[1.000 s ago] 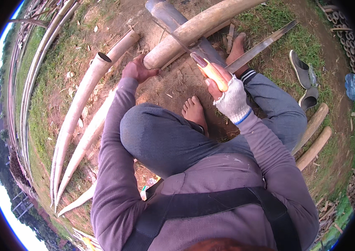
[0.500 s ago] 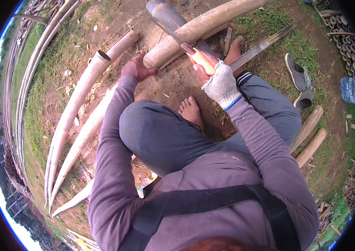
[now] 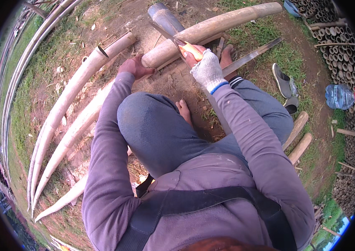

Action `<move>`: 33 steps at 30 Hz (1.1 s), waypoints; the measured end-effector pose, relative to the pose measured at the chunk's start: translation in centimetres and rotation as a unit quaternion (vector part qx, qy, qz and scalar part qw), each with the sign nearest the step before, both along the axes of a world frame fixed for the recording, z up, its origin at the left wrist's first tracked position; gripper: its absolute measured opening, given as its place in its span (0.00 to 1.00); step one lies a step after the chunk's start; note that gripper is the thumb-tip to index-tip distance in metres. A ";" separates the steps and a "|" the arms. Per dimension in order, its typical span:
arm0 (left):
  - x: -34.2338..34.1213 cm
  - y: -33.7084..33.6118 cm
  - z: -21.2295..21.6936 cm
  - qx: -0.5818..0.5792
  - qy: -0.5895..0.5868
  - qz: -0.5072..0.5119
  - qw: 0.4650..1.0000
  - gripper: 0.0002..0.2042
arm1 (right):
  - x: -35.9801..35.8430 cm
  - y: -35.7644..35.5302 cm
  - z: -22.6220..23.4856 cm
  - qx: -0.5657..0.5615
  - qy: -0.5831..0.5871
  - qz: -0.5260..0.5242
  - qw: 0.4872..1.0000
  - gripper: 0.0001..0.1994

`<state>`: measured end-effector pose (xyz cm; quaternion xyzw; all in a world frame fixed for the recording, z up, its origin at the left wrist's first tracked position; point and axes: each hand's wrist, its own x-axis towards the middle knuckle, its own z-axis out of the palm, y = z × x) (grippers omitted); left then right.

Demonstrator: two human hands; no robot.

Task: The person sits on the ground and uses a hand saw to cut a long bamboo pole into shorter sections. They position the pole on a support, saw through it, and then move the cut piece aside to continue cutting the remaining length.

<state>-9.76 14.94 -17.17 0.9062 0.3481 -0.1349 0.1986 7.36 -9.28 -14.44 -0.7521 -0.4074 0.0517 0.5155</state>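
Note:
My bare left hand point(image 3: 133, 67) is closed at the near cut end of a thick bamboo pole point(image 3: 211, 30), fingers partly hidden behind it. The pole rests across a grey log or pipe point(image 3: 162, 14). In a white knit glove, my right hand point(image 3: 207, 67) grips the orange handle of a saw point(image 3: 192, 52). From its dark tip, a narrow blade slants up and left across the pole. Just right of the glove, a long flat grey strip point(image 3: 257, 54) points up and right; whether it joins the tool I cannot tell.
Long pale bamboo poles point(image 3: 66, 90) lie on my left. My bent knee point(image 3: 144, 125) and bare foot point(image 3: 182, 111) are below the pole. To the right are grey slip-on shoes point(image 3: 281, 78), a clear plastic bottle point(image 3: 339, 96), short bamboo pieces point(image 3: 300, 147) and stacked cut bamboo point(image 3: 338, 50).
The view has shifted a little, bringing more of the right-hand stacks into sight. My right hand and the saw handle sit slightly farther left and nearer the pole. My left hand stays at the pole's end.

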 end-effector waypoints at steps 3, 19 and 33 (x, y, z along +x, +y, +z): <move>-0.1 0.0 -0.3 0.017 -0.009 0.008 1.000 0.52 | -0.6 -0.4 0.8 -0.037 0.028 -0.020 0.999 0.22; -0.2 -1.1 0.6 0.040 -0.002 -0.007 0.999 0.49 | -0.1 -3.0 -2.1 0.007 0.122 0.036 0.992 0.22; 0.2 -0.6 0.1 0.027 0.008 0.000 1.000 0.51 | 1.0 2.5 6.2 -0.139 -0.053 -0.014 0.989 0.27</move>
